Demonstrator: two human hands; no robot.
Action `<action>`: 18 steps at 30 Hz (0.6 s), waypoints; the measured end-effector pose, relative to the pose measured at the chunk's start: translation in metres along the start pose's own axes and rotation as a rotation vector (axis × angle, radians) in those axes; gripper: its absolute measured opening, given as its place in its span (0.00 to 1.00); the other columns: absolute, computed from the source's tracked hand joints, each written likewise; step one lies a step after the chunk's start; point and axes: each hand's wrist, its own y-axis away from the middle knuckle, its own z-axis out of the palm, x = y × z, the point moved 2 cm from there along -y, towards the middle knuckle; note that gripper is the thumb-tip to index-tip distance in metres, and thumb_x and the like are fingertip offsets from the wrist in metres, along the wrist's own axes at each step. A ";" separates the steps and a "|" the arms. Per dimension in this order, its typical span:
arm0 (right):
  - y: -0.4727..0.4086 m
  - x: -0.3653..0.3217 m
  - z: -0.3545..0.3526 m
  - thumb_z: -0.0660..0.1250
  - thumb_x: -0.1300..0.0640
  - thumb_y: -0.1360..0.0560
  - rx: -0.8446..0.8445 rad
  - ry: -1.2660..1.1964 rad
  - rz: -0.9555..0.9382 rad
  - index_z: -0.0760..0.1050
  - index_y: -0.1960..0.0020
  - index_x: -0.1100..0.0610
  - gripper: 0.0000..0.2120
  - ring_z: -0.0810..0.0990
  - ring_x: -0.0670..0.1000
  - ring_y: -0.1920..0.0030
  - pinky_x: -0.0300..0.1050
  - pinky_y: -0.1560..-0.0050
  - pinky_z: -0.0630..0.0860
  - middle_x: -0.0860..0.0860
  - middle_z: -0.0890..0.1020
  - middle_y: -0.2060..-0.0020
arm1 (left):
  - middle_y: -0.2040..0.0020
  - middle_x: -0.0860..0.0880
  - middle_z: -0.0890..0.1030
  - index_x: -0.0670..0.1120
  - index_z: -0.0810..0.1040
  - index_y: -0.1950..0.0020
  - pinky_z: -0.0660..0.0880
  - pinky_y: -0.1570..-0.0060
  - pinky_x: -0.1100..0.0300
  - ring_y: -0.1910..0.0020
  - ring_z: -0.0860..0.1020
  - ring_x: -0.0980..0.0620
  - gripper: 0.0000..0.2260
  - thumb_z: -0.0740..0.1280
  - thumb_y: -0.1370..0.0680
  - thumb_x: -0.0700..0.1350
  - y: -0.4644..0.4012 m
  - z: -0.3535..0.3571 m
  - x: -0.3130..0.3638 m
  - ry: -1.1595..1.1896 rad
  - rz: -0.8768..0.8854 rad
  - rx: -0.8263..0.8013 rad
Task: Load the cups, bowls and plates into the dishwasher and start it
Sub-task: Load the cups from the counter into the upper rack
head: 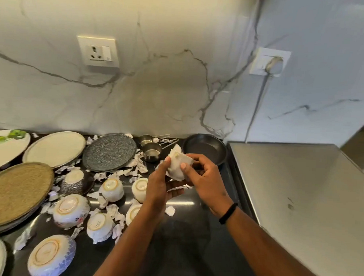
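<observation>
I hold a small white glazed ceramic cup (176,165) up over the glossy black bench (193,232), my left hand (158,183) pinching its near side with thumb and fingers, my right hand (204,178) curled round its far side, so each grip is narrow and closed on the cup. To do this step well I judge I should keep 2 hands on it, since glaze is slick, shake off any clinging scrap, then carry it mouth down to the dishwasher, which I cannot see here. Below lie upturned white ceramic bowls (111,190) with unglazed foot rings, amid torn, crumpled white paper scraps (138,167). Left of them sit a rough dark grey speckled round plate (109,152) and a coarse tan woven-look round plate (16,193)
</observation>
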 end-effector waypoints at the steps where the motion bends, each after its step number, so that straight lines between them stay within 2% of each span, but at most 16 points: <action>1: 0.007 0.002 -0.004 0.71 0.54 0.22 0.020 0.001 0.023 0.76 0.36 0.54 0.16 0.83 0.51 0.46 0.47 0.50 0.84 0.51 0.82 0.46 | 0.53 0.45 0.86 0.48 0.81 0.43 0.79 0.57 0.51 0.53 0.86 0.44 0.16 0.61 0.18 0.57 0.003 0.002 -0.005 -0.008 -0.013 -0.015; 6: 0.052 0.026 -0.038 0.72 0.53 0.23 0.198 0.017 0.165 0.74 0.34 0.51 0.19 0.81 0.49 0.44 0.48 0.48 0.84 0.48 0.80 0.44 | 0.54 0.46 0.86 0.49 0.82 0.44 0.77 0.52 0.49 0.53 0.83 0.45 0.14 0.62 0.18 0.56 0.020 0.024 -0.041 -0.089 -0.104 -0.143; 8: 0.077 0.039 -0.056 0.73 0.52 0.25 0.312 0.024 0.227 0.74 0.32 0.52 0.22 0.81 0.49 0.43 0.48 0.46 0.83 0.50 0.80 0.42 | 0.57 0.47 0.86 0.48 0.83 0.46 0.76 0.55 0.51 0.56 0.82 0.46 0.14 0.62 0.18 0.55 0.028 0.038 -0.060 -0.137 -0.167 -0.213; 10: 0.102 0.047 -0.077 0.76 0.51 0.28 0.430 0.017 0.268 0.75 0.33 0.55 0.25 0.81 0.51 0.44 0.53 0.43 0.82 0.51 0.82 0.44 | 0.58 0.47 0.86 0.47 0.82 0.47 0.77 0.60 0.54 0.59 0.82 0.48 0.14 0.62 0.18 0.54 0.037 0.053 -0.078 -0.195 -0.217 -0.286; 13: 0.137 0.051 -0.111 0.80 0.50 0.33 0.578 0.008 0.318 0.78 0.41 0.53 0.23 0.83 0.52 0.47 0.55 0.43 0.82 0.49 0.84 0.50 | 0.53 0.41 0.86 0.45 0.81 0.45 0.78 0.59 0.53 0.58 0.83 0.46 0.14 0.60 0.16 0.52 0.054 0.080 -0.104 -0.270 -0.273 -0.406; 15: 0.163 0.052 -0.136 0.81 0.48 0.36 0.670 -0.035 0.328 0.82 0.48 0.53 0.20 0.84 0.56 0.48 0.59 0.44 0.81 0.52 0.86 0.53 | 0.53 0.40 0.86 0.44 0.81 0.43 0.79 0.59 0.53 0.59 0.84 0.47 0.15 0.59 0.16 0.53 0.071 0.104 -0.118 -0.322 -0.305 -0.486; 18: 0.200 0.052 -0.165 0.80 0.55 0.33 0.759 -0.204 0.349 0.84 0.49 0.60 0.16 0.85 0.61 0.47 0.63 0.43 0.80 0.58 0.86 0.52 | 0.53 0.39 0.86 0.42 0.80 0.42 0.80 0.60 0.55 0.59 0.84 0.47 0.16 0.60 0.16 0.53 0.095 0.138 -0.135 -0.390 -0.331 -0.575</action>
